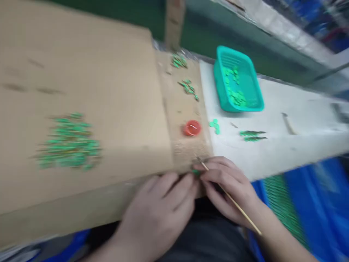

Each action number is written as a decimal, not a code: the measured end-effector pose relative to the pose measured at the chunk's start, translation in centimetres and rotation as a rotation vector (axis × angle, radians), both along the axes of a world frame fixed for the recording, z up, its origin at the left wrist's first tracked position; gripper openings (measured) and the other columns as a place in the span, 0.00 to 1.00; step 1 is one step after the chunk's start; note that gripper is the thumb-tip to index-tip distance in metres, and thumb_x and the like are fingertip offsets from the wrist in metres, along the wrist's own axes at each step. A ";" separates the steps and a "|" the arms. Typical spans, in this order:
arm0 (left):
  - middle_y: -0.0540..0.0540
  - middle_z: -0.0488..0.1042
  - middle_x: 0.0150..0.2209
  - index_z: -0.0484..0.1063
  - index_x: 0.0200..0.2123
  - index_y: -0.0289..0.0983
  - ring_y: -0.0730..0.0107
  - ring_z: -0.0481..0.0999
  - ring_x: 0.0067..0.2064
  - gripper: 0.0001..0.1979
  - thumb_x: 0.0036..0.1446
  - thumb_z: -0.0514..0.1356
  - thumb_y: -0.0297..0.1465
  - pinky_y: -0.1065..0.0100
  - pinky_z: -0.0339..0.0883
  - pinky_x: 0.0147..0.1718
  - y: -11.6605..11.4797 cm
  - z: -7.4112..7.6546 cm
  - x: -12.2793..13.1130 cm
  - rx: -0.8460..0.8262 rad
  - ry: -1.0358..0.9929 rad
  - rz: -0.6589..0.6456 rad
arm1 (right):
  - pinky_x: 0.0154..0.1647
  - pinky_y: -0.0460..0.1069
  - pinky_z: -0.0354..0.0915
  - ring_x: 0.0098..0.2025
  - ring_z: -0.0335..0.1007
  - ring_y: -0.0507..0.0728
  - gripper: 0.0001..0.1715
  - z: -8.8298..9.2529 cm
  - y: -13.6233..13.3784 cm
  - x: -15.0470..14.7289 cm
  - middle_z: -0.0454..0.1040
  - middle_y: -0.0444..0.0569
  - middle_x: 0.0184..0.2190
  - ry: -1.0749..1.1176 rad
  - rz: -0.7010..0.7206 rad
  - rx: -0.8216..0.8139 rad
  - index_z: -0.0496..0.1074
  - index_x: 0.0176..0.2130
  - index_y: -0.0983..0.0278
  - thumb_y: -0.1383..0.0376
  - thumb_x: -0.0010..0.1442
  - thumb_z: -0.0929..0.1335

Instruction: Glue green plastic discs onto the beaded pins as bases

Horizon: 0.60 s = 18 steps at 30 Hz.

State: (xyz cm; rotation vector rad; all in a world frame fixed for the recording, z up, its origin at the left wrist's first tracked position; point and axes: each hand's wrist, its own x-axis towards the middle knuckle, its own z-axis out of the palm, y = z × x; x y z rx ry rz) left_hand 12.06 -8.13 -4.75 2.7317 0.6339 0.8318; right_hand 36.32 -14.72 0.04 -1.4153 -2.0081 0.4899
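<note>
Between the fingers of my right hand [229,185] is a thin paintbrush [240,209], its dark tip pointing up and left. My left hand [163,211] is closed at the table's front edge, fingertips close to the right hand. A small green piece [195,171] shows at the fingertips where both hands meet; the left fingers seem to pinch it, though blur and the hand hide most of it. Just beyond the hands stands a small red cup [192,128]. Several round green pieces [215,125] lie to the right of the cup.
A teal basket [222,91] with green pieces stands at the back. Thin green-and-brown pieces [71,142] are heaped on the cardboard [122,91] at left, with smaller groups [188,89] behind the cup. Two green strips [252,135] and a pale-handled tool [289,124] lie right.
</note>
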 end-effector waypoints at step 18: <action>0.42 0.83 0.53 0.79 0.57 0.36 0.59 0.85 0.51 0.20 0.74 0.69 0.45 0.52 0.85 0.52 18.8 10.3 -15.2 -0.161 0.197 0.880 | 0.53 0.58 0.83 0.51 0.87 0.61 0.07 -3.9 -1.7 -2.4 0.87 0.52 0.48 0.150 -0.235 0.275 0.75 0.50 0.58 0.70 0.77 0.73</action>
